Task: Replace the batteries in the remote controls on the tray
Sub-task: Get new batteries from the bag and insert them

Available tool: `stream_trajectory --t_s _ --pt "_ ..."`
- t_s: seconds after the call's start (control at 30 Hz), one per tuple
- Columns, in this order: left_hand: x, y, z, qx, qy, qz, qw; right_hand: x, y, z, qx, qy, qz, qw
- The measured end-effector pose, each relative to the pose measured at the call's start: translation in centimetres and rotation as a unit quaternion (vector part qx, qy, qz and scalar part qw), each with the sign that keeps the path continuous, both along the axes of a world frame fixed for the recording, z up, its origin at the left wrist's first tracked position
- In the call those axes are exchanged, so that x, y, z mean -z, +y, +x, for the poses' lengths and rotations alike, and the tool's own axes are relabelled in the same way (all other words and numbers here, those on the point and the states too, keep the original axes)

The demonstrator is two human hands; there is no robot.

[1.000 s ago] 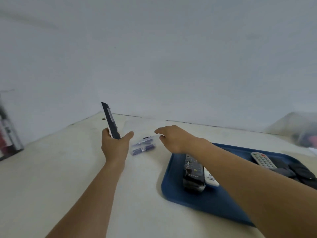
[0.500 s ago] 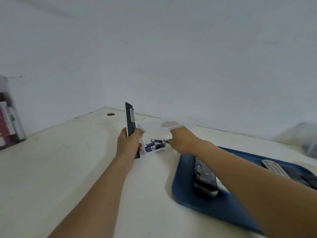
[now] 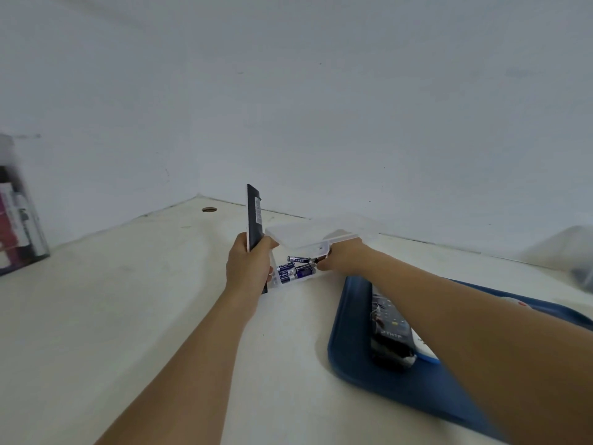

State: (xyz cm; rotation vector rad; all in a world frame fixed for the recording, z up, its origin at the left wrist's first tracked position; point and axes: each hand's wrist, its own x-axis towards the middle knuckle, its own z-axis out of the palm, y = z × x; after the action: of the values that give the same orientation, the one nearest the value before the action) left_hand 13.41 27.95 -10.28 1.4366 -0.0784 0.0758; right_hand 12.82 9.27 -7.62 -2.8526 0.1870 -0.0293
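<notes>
My left hand (image 3: 248, 266) grips a slim black remote control (image 3: 254, 216) and holds it upright, its back with a white label facing right. Just right of it sits a small clear plastic box (image 3: 298, 239) with its lid raised. Several blue batteries (image 3: 295, 269) lie inside the box. My right hand (image 3: 345, 260) reaches into the box, and its fingertips pinch the end of one battery. A blue tray (image 3: 356, 364) lies to the right, with a black remote (image 3: 390, 335) and a white remote (image 3: 423, 346) on it, both partly hidden by my right forearm.
A round cable hole (image 3: 209, 209) is in the white table near the far corner. A clear container of dark and pink items (image 3: 17, 213) stands at the left edge. A blurred translucent box (image 3: 574, 255) sits at the far right. White walls close the back.
The box lid has gone up from shut to raised, baring the batteries. My right hand has moved to the batteries and pinched one. My left hand with the remote has shifted right, beside the box.
</notes>
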Motion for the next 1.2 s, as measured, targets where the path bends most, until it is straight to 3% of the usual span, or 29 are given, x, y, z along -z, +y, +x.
stream_trajectory --t_s 0.3,0.57,0.87,1.2 --pt "0.0 0.0 0.1 -0.003 -0.002 0.01 1.0 0.4 -0.2 0.8 -0.012 0.068 -0.072 0.995" --pt "0.1 -0.1 0.0 0.0 -0.01 0.004 1.0 1.8 -1.0 2.4 -0.057 0.058 -0.105 0.991" --pt "0.4 0.0 0.1 0.015 -0.014 -0.009 1.0 -0.2 -0.4 -1.2 -0.07 0.033 -0.021 0.997" --pt "0.6 0.1 0.7 0.024 0.016 -0.034 0.999 1.1 -1.5 0.1 -0.087 -0.098 0.079 0.988"
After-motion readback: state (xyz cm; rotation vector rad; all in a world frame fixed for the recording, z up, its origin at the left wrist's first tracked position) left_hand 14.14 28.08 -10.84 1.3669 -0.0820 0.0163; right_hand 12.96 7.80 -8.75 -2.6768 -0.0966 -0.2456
